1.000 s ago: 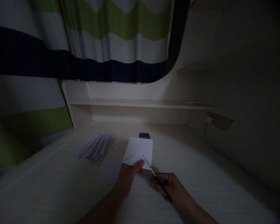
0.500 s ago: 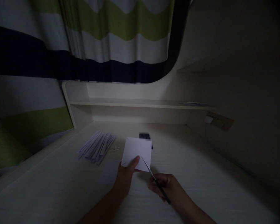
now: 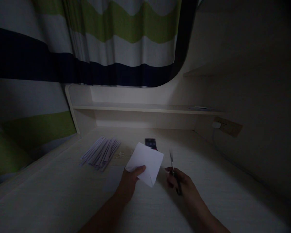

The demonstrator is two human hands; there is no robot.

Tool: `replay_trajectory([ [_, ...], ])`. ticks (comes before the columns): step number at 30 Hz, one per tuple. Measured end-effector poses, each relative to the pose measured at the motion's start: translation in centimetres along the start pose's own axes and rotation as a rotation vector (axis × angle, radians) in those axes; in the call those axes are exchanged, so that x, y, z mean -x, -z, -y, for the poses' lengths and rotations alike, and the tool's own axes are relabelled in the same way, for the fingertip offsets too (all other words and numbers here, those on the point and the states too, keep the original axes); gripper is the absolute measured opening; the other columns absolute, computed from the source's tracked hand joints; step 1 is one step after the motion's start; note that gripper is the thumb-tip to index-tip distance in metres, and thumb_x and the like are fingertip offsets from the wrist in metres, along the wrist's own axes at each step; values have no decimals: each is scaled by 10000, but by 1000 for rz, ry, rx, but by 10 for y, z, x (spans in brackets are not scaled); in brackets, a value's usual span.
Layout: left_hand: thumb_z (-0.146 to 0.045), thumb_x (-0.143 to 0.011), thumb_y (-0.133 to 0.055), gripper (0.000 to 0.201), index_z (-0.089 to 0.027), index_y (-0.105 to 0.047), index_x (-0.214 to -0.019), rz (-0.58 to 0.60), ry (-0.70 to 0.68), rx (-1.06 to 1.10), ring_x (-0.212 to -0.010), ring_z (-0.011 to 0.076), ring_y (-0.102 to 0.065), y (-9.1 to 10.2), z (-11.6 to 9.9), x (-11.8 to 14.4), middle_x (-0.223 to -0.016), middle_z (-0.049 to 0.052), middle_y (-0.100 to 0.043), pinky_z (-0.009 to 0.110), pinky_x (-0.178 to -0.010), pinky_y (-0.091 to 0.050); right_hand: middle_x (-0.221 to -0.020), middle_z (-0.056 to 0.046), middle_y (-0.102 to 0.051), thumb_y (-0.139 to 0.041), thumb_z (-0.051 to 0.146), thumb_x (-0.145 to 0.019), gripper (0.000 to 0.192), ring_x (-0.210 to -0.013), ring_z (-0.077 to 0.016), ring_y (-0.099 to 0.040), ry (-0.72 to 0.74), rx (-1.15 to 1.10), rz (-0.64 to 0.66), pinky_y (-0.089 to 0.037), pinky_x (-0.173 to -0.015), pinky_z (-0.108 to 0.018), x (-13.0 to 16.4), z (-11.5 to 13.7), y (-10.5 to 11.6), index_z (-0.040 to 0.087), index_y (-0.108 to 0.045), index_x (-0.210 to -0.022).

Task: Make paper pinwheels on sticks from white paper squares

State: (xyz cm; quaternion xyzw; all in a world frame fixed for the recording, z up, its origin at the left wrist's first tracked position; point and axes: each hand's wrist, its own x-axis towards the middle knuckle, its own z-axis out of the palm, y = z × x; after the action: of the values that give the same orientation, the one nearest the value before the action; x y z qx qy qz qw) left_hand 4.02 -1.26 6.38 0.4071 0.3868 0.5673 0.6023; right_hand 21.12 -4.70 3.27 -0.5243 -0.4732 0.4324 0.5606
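Observation:
A square of white paper (image 3: pixel 147 158) is pinched in my left hand (image 3: pixel 131 178), thumb on top and the other fingers underneath. It is tilted, and a short slit or crease shows near its lower corner. Right of the paper and apart from it, my right hand (image 3: pixel 180 181) grips scissors (image 3: pixel 172 160) with dark handles, blades pointing up and away from me. The blades are a little blurred, so how far apart they are is hard to make out. On the desk by my left wrist lies another pale sheet (image 3: pixel 113 178), partly covered by my hand.
A pile of rolled paper tubes (image 3: pixel 102 152) lies left on the desk (image 3: pixel 87 200), beside small pale bits (image 3: pixel 120 155). Behind the paper is a dark, pixelated object (image 3: pixel 150 143). A shelf (image 3: pixel 135 107) spans the back; a plug (image 3: pixel 216 125) with a cable is at right.
The scissors have drawn back from the paper to the right, and their blades now point more upright. My left hand has turned the paper clockwise.

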Motion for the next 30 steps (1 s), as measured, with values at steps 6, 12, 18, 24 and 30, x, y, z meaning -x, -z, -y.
replay_trajectory([
  [6,-140,-508,-686,336,-109,-656,-841,607,204,-144,-801,254,-596,13,18,-7,-832,91,-676,335,-706,-449,-682,-20,-581,-653,398,-633,374,-667,-169,-539,1,-214,-4,-399,-626,-268,3,23,17,146,-556,-893],
  [12,-138,-547,-668,296,-141,-653,-843,685,209,-223,-809,231,-584,18,19,-12,-819,58,-666,314,-708,-431,-622,11,-582,-749,212,-485,329,-528,-118,-516,-127,-223,172,-366,-498,-222,3,18,13,147,-593,-767],
  [18,-337,-691,-572,280,-112,-637,-845,469,145,-148,-706,194,-585,13,22,-18,-758,78,-646,304,-646,-432,-764,-21,-637,-713,188,-558,297,-664,-156,-568,-56,-305,43,-413,-609,-252,2,13,10,162,-592,-827],
  [24,-288,-614,-670,336,-158,-598,-914,441,185,29,-799,174,-569,8,38,-17,-863,65,-624,290,-707,-425,-775,13,-632,-721,199,-570,311,-685,-135,-562,49,-466,-163,-415,-627,-228,-1,4,6,200,-566,-839],
  [30,-266,-657,-641,281,-138,-624,-907,535,176,-69,-800,175,-584,-1,49,-2,-857,84,-655,290,-722,-437,-804,-9,-629,-717,207,-575,329,-721,-162,-565,30,-518,-155,-427,-646,-262,0,-1,-4,193,-562,-866],
])
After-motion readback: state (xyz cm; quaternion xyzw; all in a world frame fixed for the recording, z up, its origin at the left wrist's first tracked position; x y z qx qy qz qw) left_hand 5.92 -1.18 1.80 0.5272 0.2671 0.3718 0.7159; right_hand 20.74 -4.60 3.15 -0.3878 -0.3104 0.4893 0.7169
